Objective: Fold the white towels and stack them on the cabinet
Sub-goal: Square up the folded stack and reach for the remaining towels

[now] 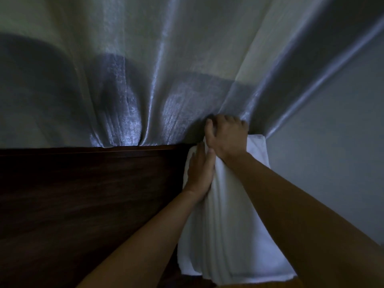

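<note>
- The stack of white towels [228, 225] lies on the right end of the dark wooden cabinet [83, 204], against the pale curtain [145, 80]
- The left hand [200, 173] presses flat on the stack's left edge — fingers straight
- The right hand [226, 138] rests on the far end, fingers curled over the towel edge — gripping it

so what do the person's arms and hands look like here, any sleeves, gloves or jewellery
Both forearms are bare as far as the frame shows, with no sleeve edge in view. The left hand and the right hand wear no gloves, and no watch or bracelet shows at either wrist. No rings show, though the light is dim and some fingers are hidden.
</note>
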The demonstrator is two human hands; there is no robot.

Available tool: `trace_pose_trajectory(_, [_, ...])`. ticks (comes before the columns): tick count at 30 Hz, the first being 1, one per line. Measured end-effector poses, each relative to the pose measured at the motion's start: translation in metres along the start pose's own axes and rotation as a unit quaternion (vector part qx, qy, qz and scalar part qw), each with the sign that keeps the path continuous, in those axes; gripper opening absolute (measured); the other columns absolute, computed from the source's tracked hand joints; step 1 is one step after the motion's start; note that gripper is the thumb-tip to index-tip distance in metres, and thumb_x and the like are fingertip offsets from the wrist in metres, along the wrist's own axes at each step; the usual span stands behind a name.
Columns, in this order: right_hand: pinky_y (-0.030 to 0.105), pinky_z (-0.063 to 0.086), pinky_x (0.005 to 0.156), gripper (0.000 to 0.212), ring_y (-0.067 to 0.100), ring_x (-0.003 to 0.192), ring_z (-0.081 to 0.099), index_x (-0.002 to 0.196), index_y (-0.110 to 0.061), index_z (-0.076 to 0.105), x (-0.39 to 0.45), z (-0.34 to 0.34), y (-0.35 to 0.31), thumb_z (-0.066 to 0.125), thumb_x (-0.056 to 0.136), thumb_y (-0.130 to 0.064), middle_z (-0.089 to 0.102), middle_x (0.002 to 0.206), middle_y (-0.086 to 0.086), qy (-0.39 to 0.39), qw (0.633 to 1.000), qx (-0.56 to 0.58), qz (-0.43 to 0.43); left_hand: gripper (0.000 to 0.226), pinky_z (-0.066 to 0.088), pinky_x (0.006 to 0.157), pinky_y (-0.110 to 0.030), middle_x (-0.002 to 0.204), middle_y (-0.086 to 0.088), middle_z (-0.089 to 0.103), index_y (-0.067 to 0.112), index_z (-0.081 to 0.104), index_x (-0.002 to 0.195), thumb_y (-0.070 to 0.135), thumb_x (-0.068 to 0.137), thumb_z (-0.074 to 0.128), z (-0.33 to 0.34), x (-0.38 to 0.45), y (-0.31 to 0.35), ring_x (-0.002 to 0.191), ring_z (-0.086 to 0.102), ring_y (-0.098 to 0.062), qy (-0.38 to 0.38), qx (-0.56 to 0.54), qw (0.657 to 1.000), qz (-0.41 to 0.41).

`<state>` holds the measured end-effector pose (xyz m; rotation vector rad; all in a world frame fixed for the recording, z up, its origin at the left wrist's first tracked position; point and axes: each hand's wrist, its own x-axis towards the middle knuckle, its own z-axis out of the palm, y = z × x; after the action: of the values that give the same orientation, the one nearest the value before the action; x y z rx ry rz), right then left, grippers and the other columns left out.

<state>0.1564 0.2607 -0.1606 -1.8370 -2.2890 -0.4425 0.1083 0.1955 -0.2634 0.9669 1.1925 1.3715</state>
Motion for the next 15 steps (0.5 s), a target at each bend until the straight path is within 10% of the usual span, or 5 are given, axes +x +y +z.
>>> trace_pose_trajectory(10, [0.055,0.014,0.121,0.067,0.040,0.151,0.018,0.157,-0.016,0.027,-0.142,-0.041,-0.007,0.030,0.101,-0.053,0.023,0.163,0.022,-0.137,0.976,0.073,0.149,0.106,0.022,0.124,-0.050,0.167,-0.002,0.023,0.029,0.022,0.160,0.088,0.072,0.028,-0.013,-0.031,0.011,0.154,0.023,-0.024,-0.104,-0.001,0.980,-0.168])
trace_pose_trajectory(15, [0.056,0.006,0.122,0.063,0.034,0.155,0.013,0.158,-0.023,0.027,-0.201,-0.057,-0.026,0.020,0.103,-0.051,0.021,0.167,0.013,-0.094,0.968,0.127,0.194,0.102,0.039,0.117,-0.045,0.144,-0.005,0.059,0.023,0.051,0.147,0.087,0.068,0.058,-0.013,-0.047,0.022,0.131,0.057,-0.024,-0.101,-0.140,0.964,-0.204])
